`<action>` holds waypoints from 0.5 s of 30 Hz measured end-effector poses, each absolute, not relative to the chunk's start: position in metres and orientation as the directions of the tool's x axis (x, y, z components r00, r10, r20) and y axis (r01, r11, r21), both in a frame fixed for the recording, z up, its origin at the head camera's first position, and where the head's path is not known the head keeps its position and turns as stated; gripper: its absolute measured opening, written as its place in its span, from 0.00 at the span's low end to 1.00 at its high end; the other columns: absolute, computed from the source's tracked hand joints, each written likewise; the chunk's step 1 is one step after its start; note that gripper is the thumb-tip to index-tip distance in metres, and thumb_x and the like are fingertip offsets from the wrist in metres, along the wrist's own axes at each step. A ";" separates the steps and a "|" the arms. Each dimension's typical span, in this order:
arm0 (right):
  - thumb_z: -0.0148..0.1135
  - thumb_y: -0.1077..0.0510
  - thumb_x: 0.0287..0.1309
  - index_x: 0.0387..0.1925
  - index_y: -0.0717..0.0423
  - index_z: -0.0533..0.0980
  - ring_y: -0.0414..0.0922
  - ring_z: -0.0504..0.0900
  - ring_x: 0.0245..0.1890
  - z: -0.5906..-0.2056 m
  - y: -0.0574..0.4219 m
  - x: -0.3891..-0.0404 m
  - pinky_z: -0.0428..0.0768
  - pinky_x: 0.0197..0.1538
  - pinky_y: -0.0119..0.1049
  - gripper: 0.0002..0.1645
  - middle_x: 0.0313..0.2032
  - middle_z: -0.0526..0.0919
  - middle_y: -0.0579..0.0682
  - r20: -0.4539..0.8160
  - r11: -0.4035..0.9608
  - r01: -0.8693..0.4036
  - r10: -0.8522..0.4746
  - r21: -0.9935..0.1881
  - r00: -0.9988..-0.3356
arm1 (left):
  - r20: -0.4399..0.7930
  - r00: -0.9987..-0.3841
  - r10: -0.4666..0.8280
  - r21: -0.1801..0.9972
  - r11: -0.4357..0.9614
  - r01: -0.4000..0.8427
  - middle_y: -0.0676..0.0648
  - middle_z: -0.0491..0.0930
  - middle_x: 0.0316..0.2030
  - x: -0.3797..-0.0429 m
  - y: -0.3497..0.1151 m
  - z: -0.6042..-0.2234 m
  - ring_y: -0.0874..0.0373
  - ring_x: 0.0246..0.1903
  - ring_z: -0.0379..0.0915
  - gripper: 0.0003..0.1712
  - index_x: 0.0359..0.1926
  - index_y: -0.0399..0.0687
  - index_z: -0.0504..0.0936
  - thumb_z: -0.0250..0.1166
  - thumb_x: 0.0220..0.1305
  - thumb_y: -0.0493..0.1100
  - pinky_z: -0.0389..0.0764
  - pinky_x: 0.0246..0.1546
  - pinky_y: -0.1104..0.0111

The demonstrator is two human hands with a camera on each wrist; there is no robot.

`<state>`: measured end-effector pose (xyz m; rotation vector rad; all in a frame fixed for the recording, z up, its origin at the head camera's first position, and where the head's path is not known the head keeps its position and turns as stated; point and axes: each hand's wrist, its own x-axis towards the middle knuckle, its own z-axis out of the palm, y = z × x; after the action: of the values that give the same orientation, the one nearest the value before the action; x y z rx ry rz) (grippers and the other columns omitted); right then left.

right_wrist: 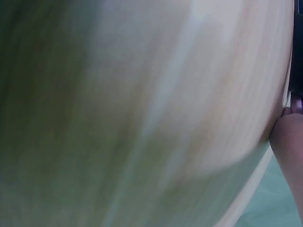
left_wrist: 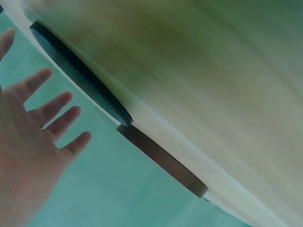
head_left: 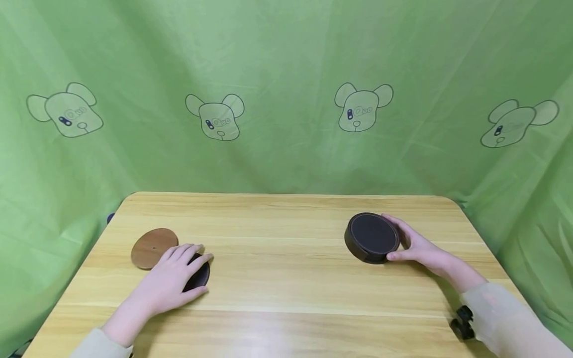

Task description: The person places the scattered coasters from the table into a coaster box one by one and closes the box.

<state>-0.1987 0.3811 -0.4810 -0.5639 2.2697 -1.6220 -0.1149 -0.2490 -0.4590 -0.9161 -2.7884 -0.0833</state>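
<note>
My left hand is over a black round coaster, hiding much of it. In the left wrist view the spread fingers stand apart from the coaster, which lies flat on the table and has a stitched rim. Beside it is a round wooden disc with a small dark mark at its centre. Toward the right, my right hand grips a round dark coaster holder by its side, thumb in front and fingers behind. Only a strip of the holder shows in the right wrist view.
A light wood-grain table carries all of these things. Green curtain cloth with printed bear heads hangs behind the table and along its sides. A black device sits at the right sleeve.
</note>
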 end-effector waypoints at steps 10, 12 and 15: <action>0.73 0.71 0.57 0.85 0.56 0.48 0.15 0.62 0.69 -0.479 0.380 -0.197 0.59 0.61 0.11 0.63 0.72 0.64 0.26 -0.008 0.289 -0.144 -0.469 -0.946 -0.883 | 0.171 -0.796 0.581 -0.008 0.809 0.588 0.39 0.79 0.64 -0.113 -0.261 -0.465 0.40 0.65 0.75 0.43 0.70 0.51 0.79 0.76 0.57 0.63 0.76 0.64 0.44; 0.73 0.71 0.57 0.85 0.57 0.48 0.15 0.62 0.69 -0.478 0.379 -0.197 0.59 0.61 0.11 0.62 0.72 0.64 0.26 -0.006 0.285 -0.145 -0.471 -0.948 -0.882 | 0.159 -0.802 0.576 0.008 0.811 0.585 0.39 0.78 0.65 -0.113 -0.263 -0.465 0.40 0.65 0.75 0.44 0.71 0.52 0.78 0.77 0.56 0.62 0.76 0.64 0.44; 0.73 0.71 0.57 0.85 0.56 0.48 0.15 0.62 0.69 -0.478 0.378 -0.197 0.59 0.61 0.11 0.62 0.72 0.64 0.26 -0.006 0.284 -0.145 -0.471 -0.948 -0.882 | 0.158 -0.802 0.575 0.046 0.808 0.588 0.38 0.78 0.65 -0.112 -0.266 -0.465 0.39 0.65 0.76 0.45 0.71 0.52 0.78 0.79 0.54 0.60 0.77 0.63 0.43</action>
<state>-0.1970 0.3784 -0.4782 -0.5632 2.2720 -1.6296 -0.1123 -0.2661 -0.4646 -0.9237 -2.8555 -0.1394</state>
